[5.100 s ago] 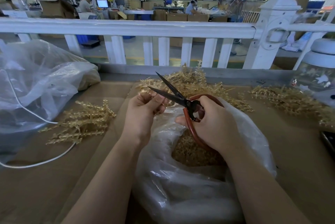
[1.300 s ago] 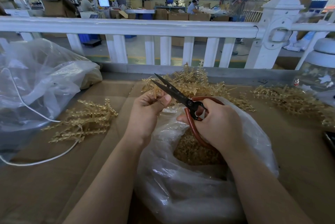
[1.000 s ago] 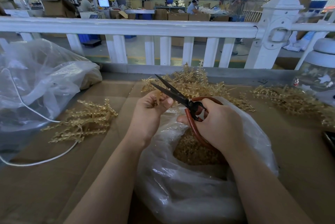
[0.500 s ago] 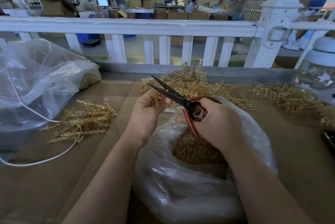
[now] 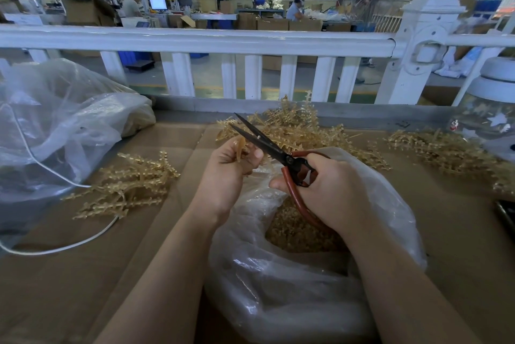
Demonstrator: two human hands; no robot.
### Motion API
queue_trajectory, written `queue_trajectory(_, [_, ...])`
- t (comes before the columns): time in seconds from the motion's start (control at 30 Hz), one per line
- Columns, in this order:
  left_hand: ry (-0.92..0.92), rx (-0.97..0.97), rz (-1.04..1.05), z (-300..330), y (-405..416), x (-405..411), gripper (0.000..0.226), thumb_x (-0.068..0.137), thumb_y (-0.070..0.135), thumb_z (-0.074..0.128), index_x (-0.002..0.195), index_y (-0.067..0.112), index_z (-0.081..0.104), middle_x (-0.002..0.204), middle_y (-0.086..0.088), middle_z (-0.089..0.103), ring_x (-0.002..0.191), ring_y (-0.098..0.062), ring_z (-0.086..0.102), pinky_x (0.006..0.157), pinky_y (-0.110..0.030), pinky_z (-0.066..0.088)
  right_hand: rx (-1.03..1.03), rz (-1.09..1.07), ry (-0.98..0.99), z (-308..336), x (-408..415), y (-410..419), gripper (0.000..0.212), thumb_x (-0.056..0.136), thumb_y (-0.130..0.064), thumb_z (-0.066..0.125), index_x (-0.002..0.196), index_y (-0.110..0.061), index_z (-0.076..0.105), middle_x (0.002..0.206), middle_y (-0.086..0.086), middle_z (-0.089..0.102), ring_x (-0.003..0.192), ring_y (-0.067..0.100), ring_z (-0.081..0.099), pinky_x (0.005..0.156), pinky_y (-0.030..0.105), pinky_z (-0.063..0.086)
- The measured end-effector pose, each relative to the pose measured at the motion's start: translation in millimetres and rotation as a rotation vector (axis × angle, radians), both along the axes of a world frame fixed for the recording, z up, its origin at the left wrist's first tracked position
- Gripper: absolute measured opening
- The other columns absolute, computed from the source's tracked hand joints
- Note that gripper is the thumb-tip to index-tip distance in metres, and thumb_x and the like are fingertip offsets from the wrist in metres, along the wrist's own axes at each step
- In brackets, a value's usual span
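- A workshop hall spreads out behind a white railing (image 5: 195, 40), and in front of it lies a brown, cardboard-covered surface (image 5: 55, 274).
- Centre stage, the left hand (image 5: 225, 173) has its fingers curled, and finger and thumb pinch a small golden plastic piece (image 5: 240, 147) that stands upright above the knuckles.
- The right hand (image 5: 331, 190) wraps around the red handles of the scissors (image 5: 267, 146), fingers through the loop and firmly gripping.
- The dark blades point up and to the left, slightly parted at the tips, and pass just beside the pinched piece; I cannot tell whether they touch it.
- Both hands hover over the mouth of a clear plastic bag (image 5: 278, 288), with a heap of golden bits inside it under the right wrist.
- Behind the hands, near the railing, sits a tangled pile of golden sprigs (image 5: 301, 129).
- To the left, a smaller bundle of sprigs (image 5: 128, 185) lies flat on the surface.
- More sprigs (image 5: 440, 148) lie scattered far right, near a clear jar (image 5: 490, 115) with a white lid.
- At the far left, a big crumpled plastic bag (image 5: 55, 120) slumps, and a white cord (image 5: 55, 246) loops out from it across the surface.
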State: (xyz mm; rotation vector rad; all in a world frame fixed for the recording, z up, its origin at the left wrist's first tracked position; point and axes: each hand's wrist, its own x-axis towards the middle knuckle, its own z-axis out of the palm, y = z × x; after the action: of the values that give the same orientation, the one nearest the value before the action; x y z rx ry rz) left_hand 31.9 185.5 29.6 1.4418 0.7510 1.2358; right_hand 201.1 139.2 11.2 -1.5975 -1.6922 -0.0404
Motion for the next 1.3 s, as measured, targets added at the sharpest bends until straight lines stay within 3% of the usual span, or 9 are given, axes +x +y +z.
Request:
queue_trajectory(0.2, [-0.005, -0.043, 0.024, -2.1, 2.5, -1.5, 0.021, 0.095, 0.003, 0.055, 0.078, 0.013, 0.058, 0.072, 0.001, 0.055, 0.062, -0.004, 0.048, 0.058, -0.012, 0.041, -0.021, 0.02, 0.048, -2.3, -0.1, 0.8, 0.054, 0.064, -0.086, 0.054, 0.074, -0.033, 0.061, 0.061, -0.022, 0.056, 0.059, -0.001, 0.057, 0.054, 0.01, 0.042])
queue_trajectory(0.3, [-0.037, -0.101, 0.054, -2.4, 4.5, -2.3, 0.022, 0.094, 0.002, 0.057, 0.076, 0.013, 0.064, 0.07, 0.0, 0.057, 0.062, -0.007, 0.05, 0.058, -0.013, 0.043, -0.007, 0.063, 0.249, -3.4, -1.3, 2.1, 0.056, 0.065, -0.082, 0.063, 0.07, -0.026, 0.065, 0.06, -0.013, 0.062, 0.06, 0.003, 0.06, 0.054, 0.018, 0.049])
queue_trajectory(0.43, [-0.003, -0.107, 0.046, -2.7, 3.9, 0.1, 0.024, 0.092, 0.001, 0.06, 0.075, 0.015, 0.069, 0.064, 0.004, 0.061, 0.058, -0.004, 0.052, 0.058, -0.013, 0.043, 0.08, 0.054, 0.514, 1.4, 1.4, 2.6, 0.046, 0.068, -0.071, 0.073, 0.065, -0.026, 0.065, 0.059, -0.013, 0.063, 0.052, 0.0, 0.055, 0.051, 0.015, 0.044])
queue_trajectory(0.57, [0.024, -0.078, 0.027, -1.6, 2.8, 0.5, 0.025, 0.085, 0.005, 0.065, 0.065, 0.019, 0.068, 0.065, -0.003, 0.056, 0.061, -0.011, 0.048, 0.06, -0.018, 0.041, 0.035, -0.011, 0.648, 2.8, 6.1, 4.3, 0.04, 0.075, -0.057, 0.077, 0.067, -0.018, 0.069, 0.062, 0.003, 0.066, 0.056, 0.017, 0.062, 0.058, 0.031, 0.051])
queue_trajectory(0.7, [0.043, -0.052, 0.048, -1.6, 2.3, -0.4, 0.025, 0.082, 0.009, 0.065, 0.059, 0.02, 0.063, 0.069, -0.011, 0.054, 0.066, -0.016, 0.048, 0.064, -0.021, 0.042, -0.048, 0.034, 0.708, 4.3, 8.1, 6.9, 0.028, 0.081, -0.045, 0.079, 0.072, -0.019, 0.076, 0.069, -0.001, 0.073, 0.057, 0.005, 0.063, 0.057, 0.017, 0.049])
queue_trajectory(0.87, [0.04, -0.023, 0.022, -1.9, 1.3, -0.8, 0.019, 0.086, 0.001, 0.063, 0.07, 0.011, 0.067, 0.06, 0.004, 0.056, 0.057, -0.004, 0.05, 0.059, -0.012, 0.043, -0.079, 0.044, 0.756, 4.2, 9.3, 8.1, 0.025, 0.08, -0.041, 0.08, 0.075, -0.017, 0.077, 0.074, -0.003, 0.076, 0.068, 0.01, 0.071, 0.063, 0.013, 0.051])
queue_trajectory(1.0, [0.069, 0.025, -0.006, -3.8, 2.3, 1.1, 0.038, 0.087, -0.003, 0.063, 0.059, 0.021, 0.071, 0.056, 0.009, 0.059, 0.054, 0.0, 0.051, 0.056, -0.01, 0.042, -0.138, 0.136, 0.791, 8.2, 9.7, 7.0, 0.014, 0.083, -0.03, 0.08, 0.079, -0.018, 0.077, 0.074, -0.003, 0.076, 0.058, 0.0, 0.066, 0.056, 0.008, 0.046])
queue_trajectory(1.17, [0.045, 0.016, -0.002, -6.5, 4.9, 0.7, 0.024, 0.087, 0.004, 0.068, 0.066, 0.014, 0.072, 0.06, 0.0, 0.059, 0.055, -0.006, 0.051, 0.054, -0.013, 0.044, -0.205, 0.153, 0.771, 6.7, 5.4, 8.4, 0.013, 0.089, -0.02, 0.075, 0.077, -0.013, 0.074, 0.066, 0.004, 0.072, 0.044, 0.0, 0.055, 0.046, 0.009, 0.041])
queue_trajectory(1.3, [-0.092, -0.091, -0.034, -6.9, 4.3, 2.8, 0.004, 0.082, 0.013, 0.072, 0.081, 0.009, 0.073, 0.066, -0.003, 0.068, 0.059, -0.01, 0.063, 0.06, -0.019, 0.051, -0.138, 0.233, 0.856, 5.3, 4.5, 5.0, 0.022, 0.092, -0.015, 0.071, 0.072, -0.006, 0.071, 0.069, 0.017, 0.07, 0.043, 0.015, 0.044, 0.044, 0.023, 0.035])
